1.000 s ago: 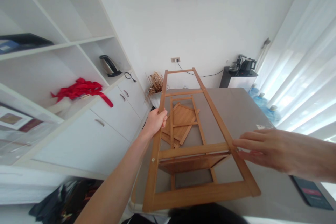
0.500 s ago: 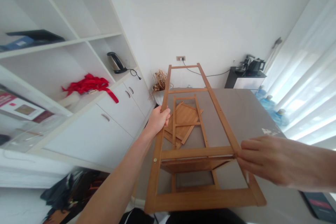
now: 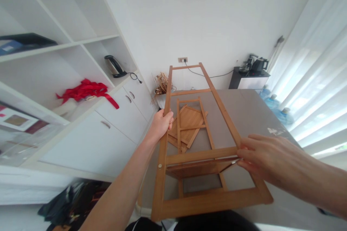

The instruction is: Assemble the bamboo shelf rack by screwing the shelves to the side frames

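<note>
**Q:** Fingers first?

**A:** Left hand (image 3: pixel 164 122): closed full round the left rail (image 3: pixel 162 151) of the frame (image 3: pixel 200 201). Right hand (image 3: pixel 261 155): fingers drawn together, tips against the right rail (image 3: pixel 230 123) where the crossbar (image 3: pixel 200 156) meets it. A pale glint shows just by those tips; whether they pinch anything small, one cannot tell.

**Q:** Frame, location?

**A:** Above the desk (image 3: pixel 244 115), long, open, wood; near end by the person's body, far end toward the wall. One round fitting (image 3: pixel 159 166) on the left rail, near side of the crossbar. One panel (image 3: pixel 195 169) below the crossbar; its joint is partly hidden.

**Q:** Step in hand?

**A:** By judgement, close work at the right-hand joint, the left hand steadying.

**Q:** And the next move calls for?

**A:** Likely a firm left grip, the rail unshifted, and fine fingertip control at that joint.

**Q:** Further out?

**A:** Seen through the frame: a second frame (image 3: pixel 193 127) and boards (image 3: pixel 191 116), the boards on the desk. Left, on shelves: red ribbon (image 3: pixel 84 90), kettle (image 3: pixel 115 66). Beyond the desk: dried flowers (image 3: pixel 162 83). Right, by the curtain (image 3: pixel 311 79): blue bottles (image 3: pixel 272 102).
</note>
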